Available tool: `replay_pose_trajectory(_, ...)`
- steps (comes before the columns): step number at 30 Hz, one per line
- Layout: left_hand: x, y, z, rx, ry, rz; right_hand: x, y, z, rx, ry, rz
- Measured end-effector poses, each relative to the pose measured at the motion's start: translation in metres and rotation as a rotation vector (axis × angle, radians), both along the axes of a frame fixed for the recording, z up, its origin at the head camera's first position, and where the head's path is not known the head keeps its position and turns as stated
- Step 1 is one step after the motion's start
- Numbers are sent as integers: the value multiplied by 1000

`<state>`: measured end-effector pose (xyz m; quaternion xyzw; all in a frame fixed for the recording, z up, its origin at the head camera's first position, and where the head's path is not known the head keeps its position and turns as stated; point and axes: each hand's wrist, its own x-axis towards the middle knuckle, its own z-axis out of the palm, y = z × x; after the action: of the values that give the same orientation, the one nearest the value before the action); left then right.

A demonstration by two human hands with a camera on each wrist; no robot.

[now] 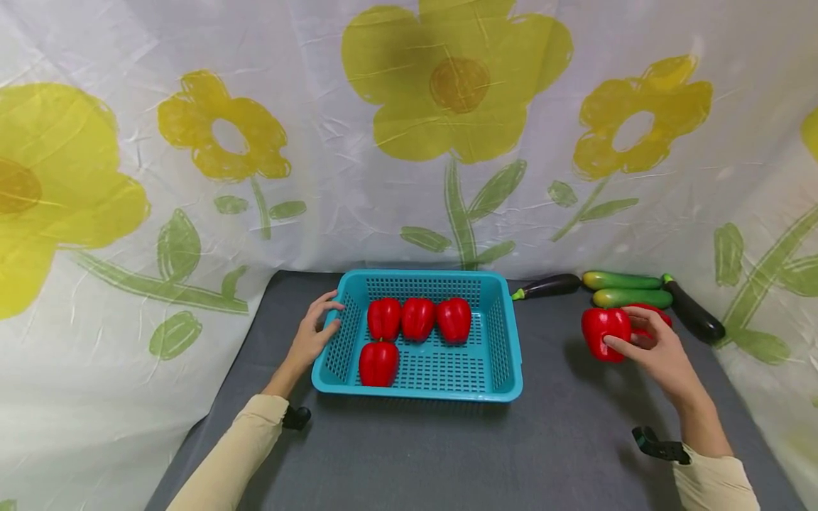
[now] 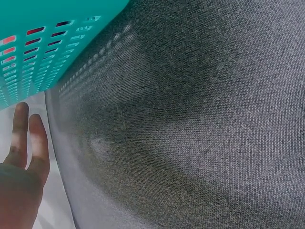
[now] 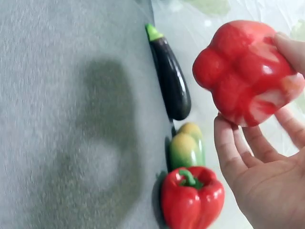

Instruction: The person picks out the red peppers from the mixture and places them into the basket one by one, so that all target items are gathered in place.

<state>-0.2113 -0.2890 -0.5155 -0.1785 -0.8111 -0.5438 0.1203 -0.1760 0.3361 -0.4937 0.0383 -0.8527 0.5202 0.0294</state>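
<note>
Four red peppers [image 1: 418, 321] already lie in the blue basket [image 1: 418, 395], the left hand [image 1: 312, 337] resting loose-fingered at its rim, while the right hand [image 1: 666, 360] grips a fifth pepper [image 1: 599, 329] above the table [image 1: 422, 461], leaving seemingly just a sixth pepper [image 3: 193, 202] lying nearby.

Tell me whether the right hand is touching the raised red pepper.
Touching: the right wrist view shows the right hand with its thumb lying against the raised red pepper.

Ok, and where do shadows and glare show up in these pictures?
Head view: shadow falls on the gray cloth beside the right hand; left wrist: broad dark shading crosses the cloth near the blue basket; right wrist: glare whitens patches of the held red pepper.
</note>
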Motion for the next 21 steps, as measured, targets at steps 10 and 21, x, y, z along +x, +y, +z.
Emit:
replay_pose_trajectory(10, 7, 5, 15, 5, -16, -18, -4, -22, 8, -48, 43, 51)
replay_pose_trajectory(21, 10, 9, 20, 0, -26, -5, -16, -47, 22, -93, 35, 53)
